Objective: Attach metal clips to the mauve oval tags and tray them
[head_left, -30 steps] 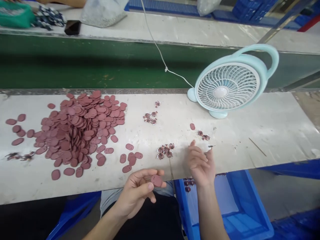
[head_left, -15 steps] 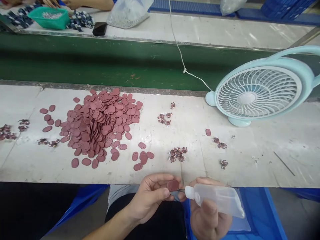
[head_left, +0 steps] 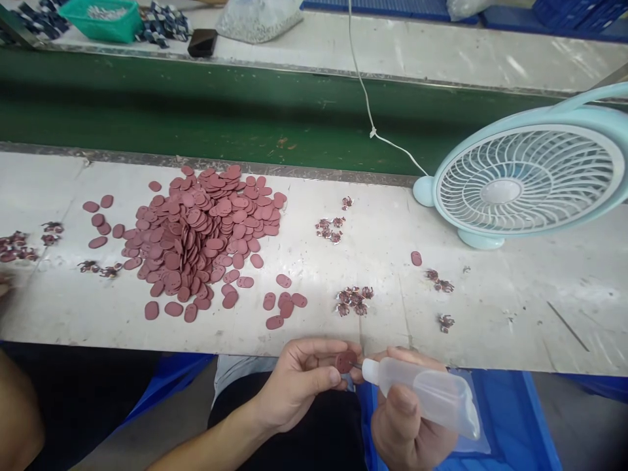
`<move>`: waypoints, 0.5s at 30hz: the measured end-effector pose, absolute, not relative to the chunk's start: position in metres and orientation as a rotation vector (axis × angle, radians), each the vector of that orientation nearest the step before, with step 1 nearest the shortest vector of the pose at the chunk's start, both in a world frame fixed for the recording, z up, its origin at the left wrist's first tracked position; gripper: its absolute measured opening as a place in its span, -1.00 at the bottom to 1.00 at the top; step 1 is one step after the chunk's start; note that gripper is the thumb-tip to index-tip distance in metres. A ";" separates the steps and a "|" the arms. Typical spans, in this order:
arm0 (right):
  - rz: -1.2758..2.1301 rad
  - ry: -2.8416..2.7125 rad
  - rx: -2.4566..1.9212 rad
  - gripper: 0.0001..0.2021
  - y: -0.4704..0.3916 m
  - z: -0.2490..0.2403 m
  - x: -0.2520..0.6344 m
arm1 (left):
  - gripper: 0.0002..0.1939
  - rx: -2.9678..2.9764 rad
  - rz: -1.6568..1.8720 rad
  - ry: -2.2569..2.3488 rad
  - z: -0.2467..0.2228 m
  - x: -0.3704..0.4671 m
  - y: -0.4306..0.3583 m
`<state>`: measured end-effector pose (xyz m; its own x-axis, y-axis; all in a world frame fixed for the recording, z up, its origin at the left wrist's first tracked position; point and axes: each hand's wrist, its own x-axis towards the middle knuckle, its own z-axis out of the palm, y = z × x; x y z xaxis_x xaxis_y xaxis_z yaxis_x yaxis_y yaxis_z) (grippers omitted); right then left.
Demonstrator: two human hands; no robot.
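My left hand [head_left: 299, 386] pinches a small reddish-brown oval piece [head_left: 346, 361] by its edge, just in front of the table's near edge. My right hand [head_left: 412, 418] is closed around a translucent squeeze bottle [head_left: 426, 392] with a white cap, lying on its side. The bottle's thin dark tip points left and reaches the oval piece; whether they touch is too small to tell. A big heap of similar oval pieces [head_left: 196, 229] lies on the white table [head_left: 304, 340]. Small clusters of brown, shiny claw-like parts [head_left: 353, 299] lie right of the heap.
A light blue fan [head_left: 530, 180] stands at the right, its white cord [head_left: 366, 98] running up behind. A blue crate [head_left: 515, 418] is below the table edge. Across the green partition [head_left: 245, 124] are a teal basket [head_left: 103, 23] and a plastic bag [head_left: 260, 19]. Another person's arm [head_left: 17, 412] shows at far left.
The oval piece in my left hand has turned and looks rounder. The view has shifted slightly. Another person's arm has come into view at the left, and the hands across the partition have left it.
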<state>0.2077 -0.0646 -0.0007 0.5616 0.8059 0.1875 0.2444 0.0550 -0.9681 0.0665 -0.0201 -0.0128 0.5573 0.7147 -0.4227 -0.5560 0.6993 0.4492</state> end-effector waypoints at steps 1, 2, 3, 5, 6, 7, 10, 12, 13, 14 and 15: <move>0.534 -0.939 -1.502 -0.73 -0.064 0.000 0.207 | -0.70 0.278 0.762 0.622 -0.013 0.067 -0.020; 0.545 -0.926 -1.486 -0.74 -0.062 0.000 0.207 | -0.71 0.274 0.764 0.618 -0.013 0.067 -0.020; 0.565 -0.904 -1.450 -0.74 -0.061 0.001 0.206 | -0.71 0.270 0.765 0.612 -0.013 0.067 -0.020; 0.612 -0.862 -1.372 -0.76 -0.058 0.003 0.205 | -0.71 0.260 0.769 0.597 -0.013 0.067 -0.020; 0.623 -0.853 -1.346 -0.76 -0.057 0.003 0.204 | -0.72 0.257 0.767 0.591 -0.013 0.067 -0.021; 0.624 -0.855 -1.337 -0.77 -0.057 0.004 0.205 | -0.71 0.256 0.765 0.590 -0.013 0.067 -0.021; 0.580 -0.911 -1.374 -0.75 -0.058 0.003 0.206 | -0.71 0.258 0.768 0.607 -0.013 0.067 -0.020; 0.569 -0.935 -1.386 -0.74 -0.058 0.003 0.207 | -0.70 0.259 0.769 0.614 -0.014 0.067 -0.020; 0.575 -0.929 -1.375 -0.74 -0.057 0.003 0.207 | -0.71 0.260 0.768 0.615 -0.014 0.067 -0.019; 0.590 -0.910 -1.354 -0.74 -0.056 0.004 0.206 | -0.71 0.259 0.764 0.614 -0.015 0.067 -0.019; 0.612 -0.885 -1.330 -0.74 -0.054 0.006 0.206 | -0.71 0.258 0.761 0.615 -0.015 0.067 -0.019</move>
<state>0.2060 -0.0543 0.0056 0.5493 0.8125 0.1951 0.1035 0.1655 -0.9808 0.0665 -0.0192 -0.0150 0.5608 0.7104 -0.4253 -0.5649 0.7038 0.4306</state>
